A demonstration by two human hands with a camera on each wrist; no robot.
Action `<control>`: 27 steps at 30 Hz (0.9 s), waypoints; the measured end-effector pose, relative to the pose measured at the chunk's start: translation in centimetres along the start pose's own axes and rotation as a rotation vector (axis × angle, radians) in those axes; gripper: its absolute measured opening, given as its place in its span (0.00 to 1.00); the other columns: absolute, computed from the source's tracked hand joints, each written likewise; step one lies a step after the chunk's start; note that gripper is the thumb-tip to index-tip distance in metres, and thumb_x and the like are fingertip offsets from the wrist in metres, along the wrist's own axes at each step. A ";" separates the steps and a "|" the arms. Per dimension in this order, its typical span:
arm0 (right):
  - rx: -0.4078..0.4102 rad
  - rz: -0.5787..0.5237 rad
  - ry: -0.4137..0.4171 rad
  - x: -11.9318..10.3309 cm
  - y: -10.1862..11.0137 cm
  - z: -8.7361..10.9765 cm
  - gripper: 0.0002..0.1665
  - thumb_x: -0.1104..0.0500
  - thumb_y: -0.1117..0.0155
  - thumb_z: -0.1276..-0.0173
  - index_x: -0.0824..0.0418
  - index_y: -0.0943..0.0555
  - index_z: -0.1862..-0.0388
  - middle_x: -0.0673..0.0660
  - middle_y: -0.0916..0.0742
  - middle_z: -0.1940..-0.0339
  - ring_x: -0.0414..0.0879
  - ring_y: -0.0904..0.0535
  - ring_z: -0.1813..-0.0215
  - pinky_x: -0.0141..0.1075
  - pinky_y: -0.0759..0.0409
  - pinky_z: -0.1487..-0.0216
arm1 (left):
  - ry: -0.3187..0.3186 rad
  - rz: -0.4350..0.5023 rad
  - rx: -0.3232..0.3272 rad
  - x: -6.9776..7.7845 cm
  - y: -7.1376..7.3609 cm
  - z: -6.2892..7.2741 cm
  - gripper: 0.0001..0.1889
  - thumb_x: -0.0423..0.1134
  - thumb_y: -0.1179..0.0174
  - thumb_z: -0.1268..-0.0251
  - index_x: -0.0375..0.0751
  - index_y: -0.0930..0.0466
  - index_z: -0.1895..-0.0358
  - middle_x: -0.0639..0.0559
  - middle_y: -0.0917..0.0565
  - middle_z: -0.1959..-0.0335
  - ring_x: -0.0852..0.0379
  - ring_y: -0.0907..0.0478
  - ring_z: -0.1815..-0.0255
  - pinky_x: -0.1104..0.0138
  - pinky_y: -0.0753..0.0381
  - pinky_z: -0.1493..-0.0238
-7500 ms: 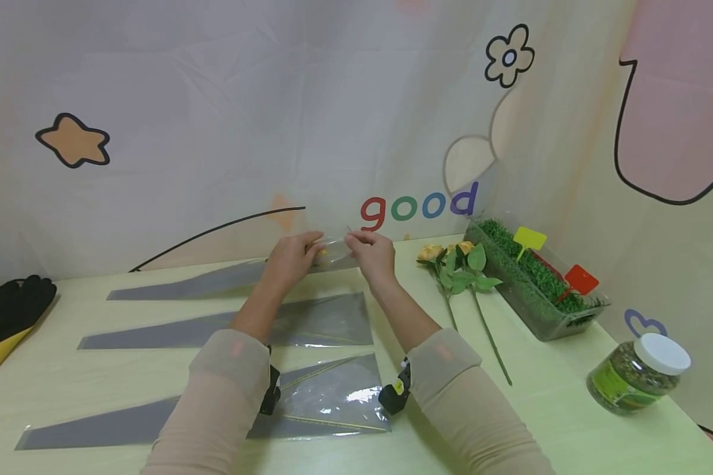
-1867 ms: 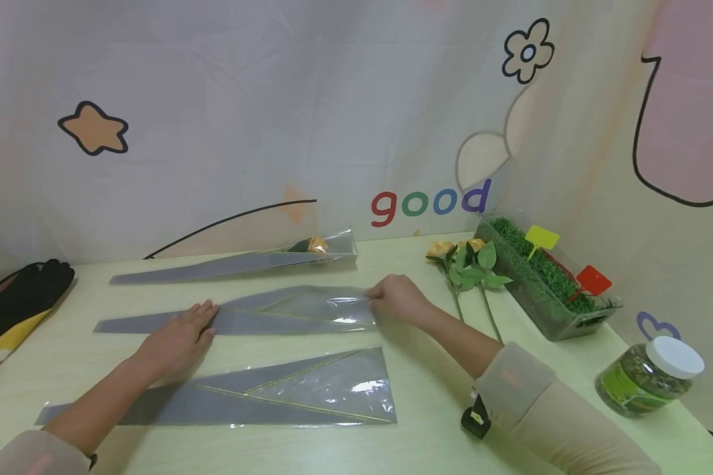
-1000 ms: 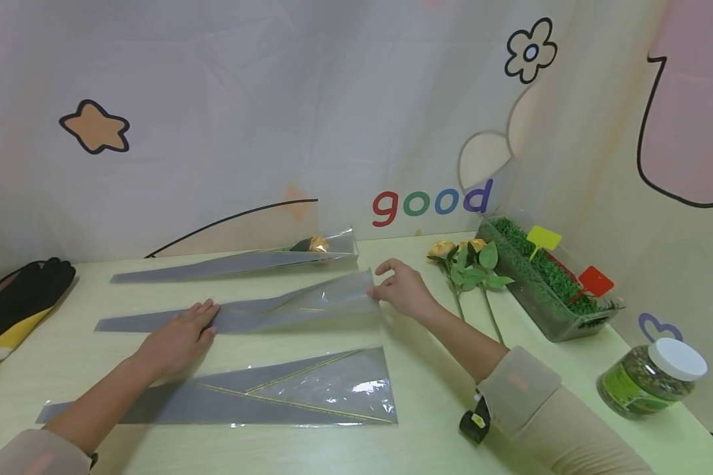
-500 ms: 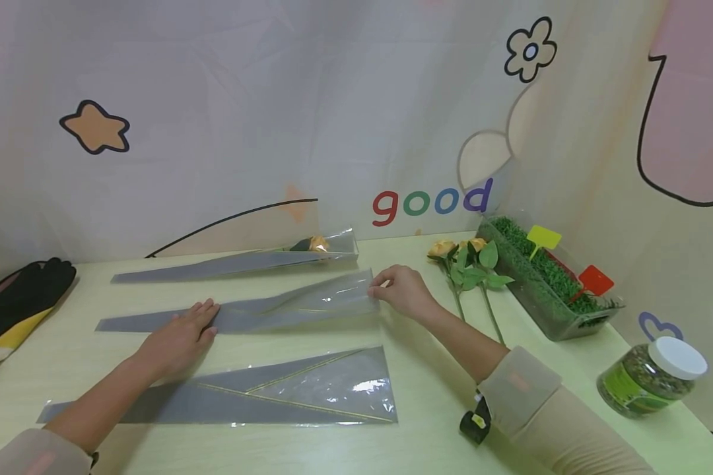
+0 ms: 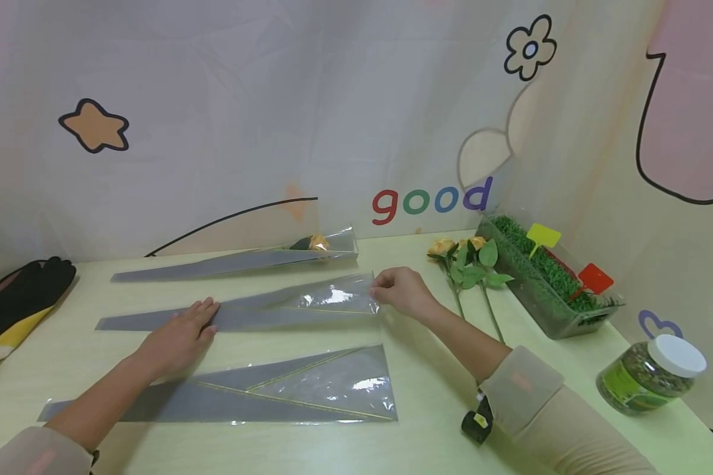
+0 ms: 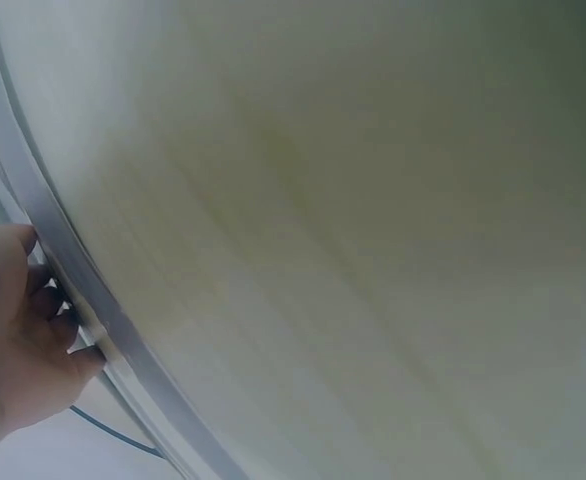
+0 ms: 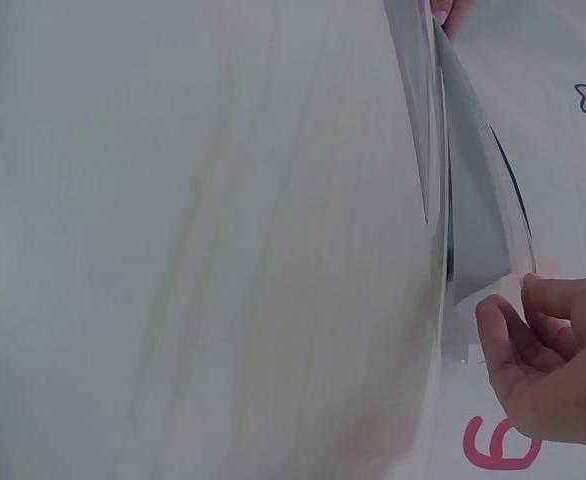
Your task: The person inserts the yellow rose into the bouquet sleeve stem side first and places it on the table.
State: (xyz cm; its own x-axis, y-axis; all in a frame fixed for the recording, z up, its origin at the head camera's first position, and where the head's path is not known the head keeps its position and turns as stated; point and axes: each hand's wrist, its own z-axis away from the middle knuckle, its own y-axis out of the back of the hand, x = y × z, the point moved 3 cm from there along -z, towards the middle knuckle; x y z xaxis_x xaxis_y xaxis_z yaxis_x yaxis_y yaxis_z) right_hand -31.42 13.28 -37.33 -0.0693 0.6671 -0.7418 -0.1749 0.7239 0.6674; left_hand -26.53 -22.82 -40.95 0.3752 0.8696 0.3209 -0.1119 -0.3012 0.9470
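Three long tapered grey-and-clear flower sleeves lie across the table, wide ends to the right. On the middle sleeve (image 5: 309,305), my left hand (image 5: 180,340) rests with fingers extended. The thumb and fingers of my right hand (image 5: 405,291) pinch that sleeve's wide clear end, which is slightly raised. The right wrist view shows this hand (image 7: 558,350) at the film's edge. Behind, the far sleeve (image 5: 214,266) holds a yellow artificial rose (image 5: 317,243). Nearest me lies the flat front sleeve (image 5: 309,392) with gold lines. Yellow roses (image 5: 442,249) with green leaves lie to the right.
A clear planter (image 5: 541,307) of artificial grass carries a yellow tag (image 5: 543,237) and a red tag (image 5: 595,279). A white-lidded jar (image 5: 644,379) stands near the table's right edge. Black and yellow gloves (image 5: 24,300) lie at the far left. A printed curtain (image 5: 226,119) hangs behind.
Earlier, both hands were at the far sleeve's wide end; since then they have moved to the middle sleeve. Over the last second its clear end has dipped slightly and shifted in the right hand.
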 end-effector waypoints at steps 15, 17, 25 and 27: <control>-0.037 -0.037 0.034 0.6 -0.1 0.1 0.05 0.63 0.39 0.35 0.66 0.23 0.67 0.56 0.17 0.69 0.44 0.22 0.67 0.34 0.20 0.64 | 0.005 0.064 0.005 -0.5 0.1 -0.2 0.31 0.47 0.60 0.25 0.25 0.49 0.31 0.29 0.48 0.32 0.33 0.51 0.32 0.39 0.52 0.38; -0.044 -0.038 0.029 0.6 -0.1 0.1 0.05 0.64 0.40 0.34 0.66 0.23 0.66 0.56 0.17 0.70 0.44 0.22 0.69 0.33 0.20 0.66 | 0.010 0.070 -0.001 -0.5 0.1 -0.3 0.31 0.48 0.60 0.25 0.25 0.50 0.31 0.29 0.48 0.31 0.33 0.52 0.32 0.39 0.53 0.38; -0.079 -0.068 0.012 0.8 -0.5 -0.1 0.05 0.65 0.44 0.32 0.68 0.25 0.65 0.59 0.17 0.68 0.46 0.20 0.70 0.34 0.19 0.67 | 0.037 0.084 -0.005 -0.6 0.3 -0.3 0.32 0.50 0.62 0.25 0.24 0.50 0.32 0.29 0.49 0.31 0.33 0.53 0.32 0.39 0.54 0.37; -0.076 -0.071 0.009 0.7 -0.7 -0.3 0.05 0.65 0.45 0.31 0.68 0.26 0.64 0.60 0.17 0.68 0.46 0.20 0.70 0.35 0.19 0.68 | 0.051 0.093 -0.020 -0.6 0.4 -0.3 0.34 0.51 0.62 0.26 0.23 0.50 0.32 0.28 0.50 0.31 0.32 0.54 0.32 0.39 0.55 0.38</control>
State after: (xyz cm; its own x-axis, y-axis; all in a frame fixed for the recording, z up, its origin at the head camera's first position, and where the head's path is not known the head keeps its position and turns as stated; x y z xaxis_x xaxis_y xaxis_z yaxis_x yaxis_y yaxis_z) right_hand -31.60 13.15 -38.36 -0.0633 0.6128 -0.7877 -0.2537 0.7534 0.6066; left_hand -27.08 -23.31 -40.75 0.3148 0.8574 0.4072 -0.1620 -0.3741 0.9131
